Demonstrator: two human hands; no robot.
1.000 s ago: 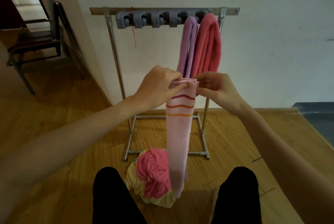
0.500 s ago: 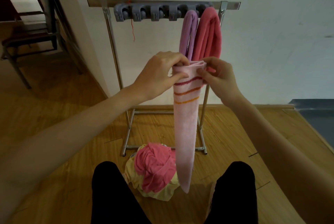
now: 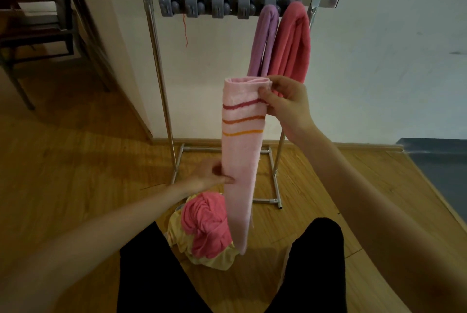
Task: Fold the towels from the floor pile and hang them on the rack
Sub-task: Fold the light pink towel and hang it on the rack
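1. Nearest the camera, two knees in black trousers (image 3: 156, 272) frame the floor pile (image 3: 206, 234): a crumpled pink towel on top of a yellow one, lying on the wooden floor (image 3: 63, 161).
2. Just above the pile, the left hand (image 3: 211, 173) pinches the left edge of the striped pink towel (image 3: 241, 161) about halfway down, thumb in front and fingers (image 3: 228, 180) curled around the edge.
3. Higher up, the right hand (image 3: 286, 102) grips the towel's top right corner, thumb across the front by the red stripe, fingers folded behind.
4. The towel hangs as a long folded strip between both hands, its lower end dangling beside the pile.
5. Behind it stands the rack (image 3: 156, 64), with a purple towel (image 3: 264, 39) and a coral-pink towel (image 3: 293, 42) hung side by side at its right end.
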